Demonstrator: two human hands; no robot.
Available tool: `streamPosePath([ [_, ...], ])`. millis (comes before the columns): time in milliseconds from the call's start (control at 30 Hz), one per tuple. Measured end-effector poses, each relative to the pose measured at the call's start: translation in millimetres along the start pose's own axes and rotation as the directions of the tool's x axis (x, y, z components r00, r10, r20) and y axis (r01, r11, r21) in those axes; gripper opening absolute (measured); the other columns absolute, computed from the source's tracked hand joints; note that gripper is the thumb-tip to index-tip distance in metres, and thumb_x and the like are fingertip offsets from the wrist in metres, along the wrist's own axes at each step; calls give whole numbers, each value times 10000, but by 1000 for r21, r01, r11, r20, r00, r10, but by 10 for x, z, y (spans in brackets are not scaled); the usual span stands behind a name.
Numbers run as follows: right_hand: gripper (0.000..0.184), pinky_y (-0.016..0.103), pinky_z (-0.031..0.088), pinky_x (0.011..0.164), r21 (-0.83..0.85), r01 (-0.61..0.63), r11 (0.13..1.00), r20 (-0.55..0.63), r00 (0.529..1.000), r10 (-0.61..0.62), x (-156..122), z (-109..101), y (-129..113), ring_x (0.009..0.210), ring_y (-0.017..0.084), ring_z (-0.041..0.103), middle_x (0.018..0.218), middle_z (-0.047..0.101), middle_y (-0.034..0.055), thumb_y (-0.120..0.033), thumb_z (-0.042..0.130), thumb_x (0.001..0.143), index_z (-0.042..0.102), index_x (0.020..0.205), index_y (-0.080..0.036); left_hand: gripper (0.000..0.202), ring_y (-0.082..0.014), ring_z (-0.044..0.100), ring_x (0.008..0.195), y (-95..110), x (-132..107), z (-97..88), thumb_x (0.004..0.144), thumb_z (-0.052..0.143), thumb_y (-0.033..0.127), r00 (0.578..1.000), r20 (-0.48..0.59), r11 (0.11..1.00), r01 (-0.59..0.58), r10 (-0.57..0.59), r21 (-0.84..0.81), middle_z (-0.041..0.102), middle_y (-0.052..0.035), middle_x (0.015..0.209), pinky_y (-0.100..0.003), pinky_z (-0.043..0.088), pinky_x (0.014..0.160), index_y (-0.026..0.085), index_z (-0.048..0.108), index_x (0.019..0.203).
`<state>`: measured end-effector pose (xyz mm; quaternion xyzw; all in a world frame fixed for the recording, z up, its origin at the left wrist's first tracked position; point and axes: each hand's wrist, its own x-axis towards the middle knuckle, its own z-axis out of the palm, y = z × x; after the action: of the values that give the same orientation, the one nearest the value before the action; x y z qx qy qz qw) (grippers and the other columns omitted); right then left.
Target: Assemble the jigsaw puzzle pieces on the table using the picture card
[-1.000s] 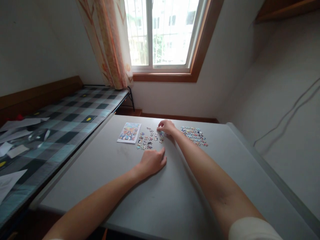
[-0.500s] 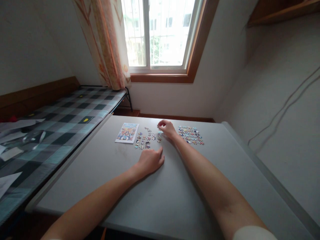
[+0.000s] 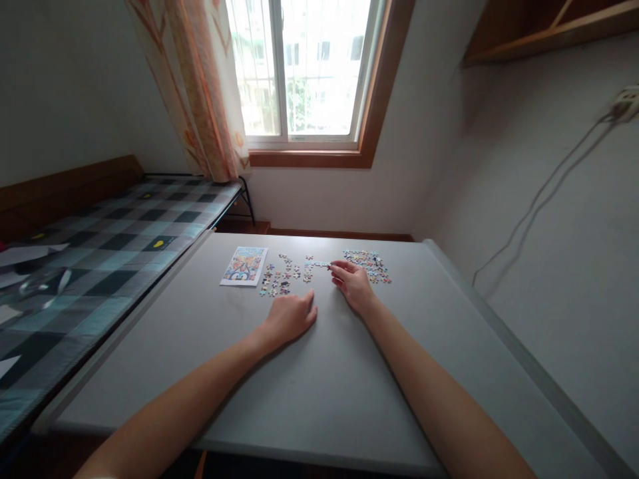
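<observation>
My right hand (image 3: pixel 354 283) rests on the grey table (image 3: pixel 319 386), its fingertips pinched on a small strip of joined puzzle pieces (image 3: pixel 322 264). Just left of it lie several loose puzzle pieces (image 3: pixel 282 275), spread thinly. A denser heap of puzzle pieces (image 3: pixel 368 265) lies behind my right hand. A small picture card (image 3: pixel 244 266) with a colourful cartoon print lies at the far left of the pieces. My left hand (image 3: pixel 289 317) lies on the table nearer to me, fingers curled under, with nothing visible in it.
A bed with a checked blue-grey cover (image 3: pixel 100 253) runs along the table's left edge, papers (image 3: pixel 30 256) lying on it. A window (image 3: pixel 299 73) with a curtain (image 3: pixel 194 86) faces me. A wall with cables (image 3: pixel 539 199) borders the right side.
My right hand has drawn back toward me from the far side of the loose pieces and now pinches a small strip of pieces. My left hand stays in place; the view shifted left.
</observation>
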<state>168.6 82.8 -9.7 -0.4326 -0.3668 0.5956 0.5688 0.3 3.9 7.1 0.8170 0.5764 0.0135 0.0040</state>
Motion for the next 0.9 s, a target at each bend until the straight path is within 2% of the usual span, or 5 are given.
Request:
streamPosePath([
  [167,367,234,451,583,-34,8,999,64,998,-6,-84,12,65,648,108,578,762,649,3,-358,799,507,602,765,-189,435,-254,652,745,0,3,-8,897,320,452,1000,1,1000,2,-2,-13,691,-109,829,-336,449,667,253,516,1231],
  [367,385,278,503,627,-56,51,997,200,979,-39,-151,22,87,680,144,639,824,675,26,-444,737,615,507,816,-210,445,-244,650,773,-3,0,-16,900,316,459,1000,20,1000,19,-18,-12,692,-100,847,-331,447,711,255,502,1248],
  [600,324,226,451,571,-158,177,971,251,959,-133,-166,5,108,594,102,580,670,632,-14,-384,706,668,614,915,-196,445,-239,651,785,-12,20,22,900,315,456,999,15,998,46,-46,-35,694,-94,858,-325,446,714,271,495,1264],
  [800,290,242,433,559,-244,208,947,293,947,-133,-197,31,90,580,117,564,647,657,-1,-358,722,636,645,856,-186,607,-242,655,783,-25,39,52,892,341,442,997,-19,996,80,-81,-43,696,-98,845,-318,448,699,220,220,1443],
  [900,275,257,447,581,-283,236,930,300,942,-148,-188,30,105,592,122,570,676,670,12,-369,703,648,685,854,-188,643,-240,656,767,-19,43,49,888,350,437,996,-22,995,83,-84,-53,693,-90,819,-315,448,692,208,159,1458],
])
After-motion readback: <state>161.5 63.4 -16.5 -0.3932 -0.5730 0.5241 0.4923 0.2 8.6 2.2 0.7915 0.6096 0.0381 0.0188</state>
